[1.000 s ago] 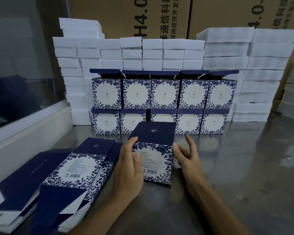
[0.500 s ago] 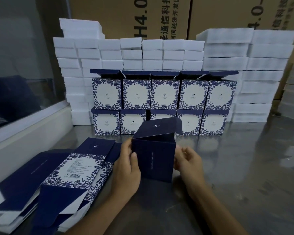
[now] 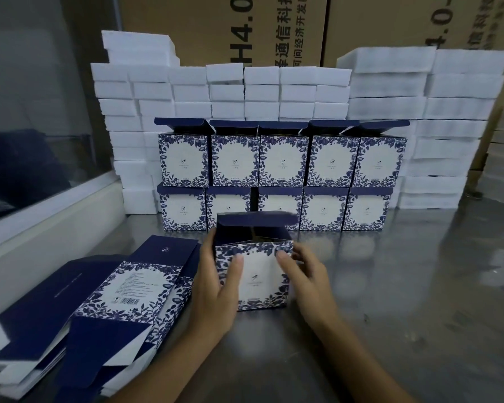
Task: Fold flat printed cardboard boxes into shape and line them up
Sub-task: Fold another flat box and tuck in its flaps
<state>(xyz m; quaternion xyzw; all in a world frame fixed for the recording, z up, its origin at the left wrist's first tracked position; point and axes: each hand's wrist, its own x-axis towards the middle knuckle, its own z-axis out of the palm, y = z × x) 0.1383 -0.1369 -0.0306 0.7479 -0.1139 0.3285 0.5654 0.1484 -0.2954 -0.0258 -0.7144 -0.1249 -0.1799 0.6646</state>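
Observation:
A folded blue-and-white floral box (image 3: 258, 274) stands upright on the steel table (image 3: 405, 286), its navy lid flap raised at the back and its top open. My left hand (image 3: 216, 289) grips its left side, thumb lying across the printed front. My right hand (image 3: 303, 274) holds its right edge with fingertips on the front near the top corner. Behind it, finished boxes (image 3: 282, 175) stand in two stacked rows, lids up. A pile of flat printed boxes (image 3: 105, 298) lies at the left.
Stacks of white foam blocks (image 3: 419, 117) rise behind and beside the finished rows. Brown shipping cartons (image 3: 361, 21) stand at the back. A white ledge with a glass pane (image 3: 41, 205) runs along the left.
The box between my hands has been turned: the barcode side, then a plain navy side, and now the white logo front faces me with the top open.

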